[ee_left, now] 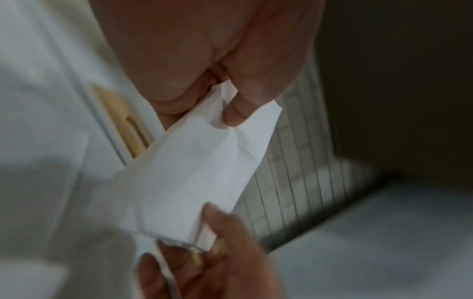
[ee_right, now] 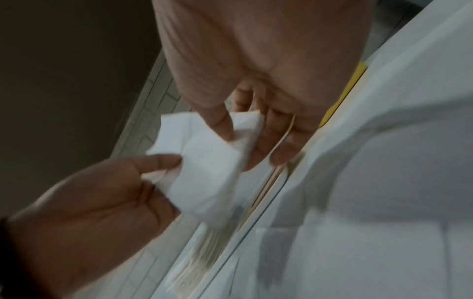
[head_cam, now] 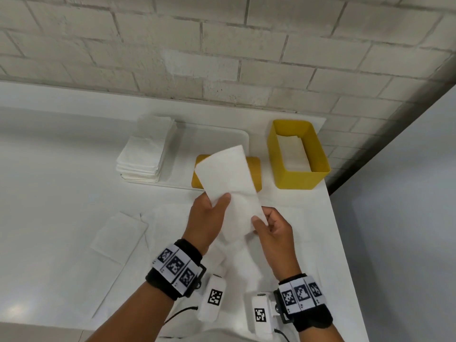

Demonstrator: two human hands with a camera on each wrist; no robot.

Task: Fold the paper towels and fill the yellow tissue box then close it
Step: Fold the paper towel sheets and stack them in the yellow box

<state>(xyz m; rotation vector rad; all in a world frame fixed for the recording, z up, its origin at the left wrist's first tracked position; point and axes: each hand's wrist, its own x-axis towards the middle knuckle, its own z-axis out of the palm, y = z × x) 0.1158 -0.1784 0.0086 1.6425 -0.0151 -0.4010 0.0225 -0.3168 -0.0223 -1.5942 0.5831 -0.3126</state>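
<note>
Folded paper towel [head_cam: 229, 183] held in air, in front of the yellow lid [head_cam: 254, 169], left of the open yellow tissue box [head_cam: 296, 180]. Left hand [head_cam: 207, 218] pinches its near-left edge; right hand [head_cam: 274, 230] pinches its near corner. Towel stack [head_cam: 143, 154] far left of box, on white tray [head_cam: 209, 137].

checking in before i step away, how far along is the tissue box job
Early on. Done: some folded towels already lie inside the open yellow tissue box. In hand: the left hand and right hand both pinch one folded paper towel in the air. Left: the stack of towels, loose sheets on the table, and the yellow lid, still off.
</note>
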